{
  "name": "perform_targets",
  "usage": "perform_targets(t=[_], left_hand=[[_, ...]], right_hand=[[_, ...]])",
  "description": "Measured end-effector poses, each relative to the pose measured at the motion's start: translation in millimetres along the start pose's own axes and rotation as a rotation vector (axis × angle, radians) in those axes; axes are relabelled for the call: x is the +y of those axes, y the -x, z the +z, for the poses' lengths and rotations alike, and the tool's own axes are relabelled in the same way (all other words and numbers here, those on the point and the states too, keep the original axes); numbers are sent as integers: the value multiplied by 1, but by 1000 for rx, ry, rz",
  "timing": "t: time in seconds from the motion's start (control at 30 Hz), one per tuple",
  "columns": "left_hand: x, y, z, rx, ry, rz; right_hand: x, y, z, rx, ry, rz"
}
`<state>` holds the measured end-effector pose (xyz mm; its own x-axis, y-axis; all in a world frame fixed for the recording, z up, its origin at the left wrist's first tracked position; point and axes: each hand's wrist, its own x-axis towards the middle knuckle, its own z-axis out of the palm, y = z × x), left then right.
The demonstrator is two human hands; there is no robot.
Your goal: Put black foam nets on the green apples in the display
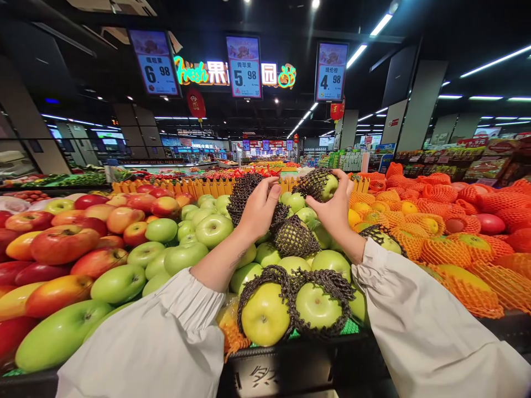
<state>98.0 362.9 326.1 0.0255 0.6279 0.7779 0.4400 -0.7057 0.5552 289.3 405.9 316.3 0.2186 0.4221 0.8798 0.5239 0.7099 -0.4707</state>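
Observation:
My left hand (260,209) is closed around a bundle of black foam fruit nets (244,194), which bulges out on both sides of it; the fingers are partly hidden. In my right hand (335,213) is a green apple (329,187), gripped between thumb and fingers, with a black net over its left part. Just below and between my hands, a netted apple (295,236) rests on the pile of loose green apples (213,229). At the front edge stand two green apples, a yellowish one (265,314) and a paler one (318,305), each ringed by black netting.
Red and yellow apples (68,243) are heaped on the left, with long green fruit (62,334) in front. Orange-netted fruit (443,251) fills the right. A low orange picket fence (207,187) runs behind; price screens (244,67) hang overhead. The black display edge (290,359) is nearest me.

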Motion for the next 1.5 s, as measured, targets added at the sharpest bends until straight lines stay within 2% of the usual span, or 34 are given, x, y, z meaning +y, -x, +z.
perform_targets(t=[0.1,0.23,0.33,0.43,0.67,0.8,0.9,1.03,1.17,1.33,1.43,1.5], left_hand=[[2,-1,-3,89,-100,62],[3,-1,-4,185,-194,82],[3,-2,-4,217,-223,70],[3,-2,-4,215,-222,68],[2,-2,-5,198,-252,62],[3,-3,-5,183,-298,41],[7,-2,-5,166,-411,-26],[12,0,-6,128,-683,-227],[11,2,-6,56,-816,-357],[6,1,-5,-7,-876,-427],[4,-1,-6,-28,-887,-428],[3,-3,-7,5,-870,-381]], right_hand=[[0,-1,-3,-60,189,88],[-3,0,-3,-278,483,163],[0,-2,-2,-474,616,179],[4,-4,0,-571,698,167],[12,-3,6,-646,679,166],[16,0,12,-802,586,209],[19,1,15,-882,530,257],[20,2,15,-846,471,289],[18,1,15,-697,426,304],[16,-3,12,-488,258,131],[15,-4,11,-449,168,65],[13,-4,10,-445,100,34]])
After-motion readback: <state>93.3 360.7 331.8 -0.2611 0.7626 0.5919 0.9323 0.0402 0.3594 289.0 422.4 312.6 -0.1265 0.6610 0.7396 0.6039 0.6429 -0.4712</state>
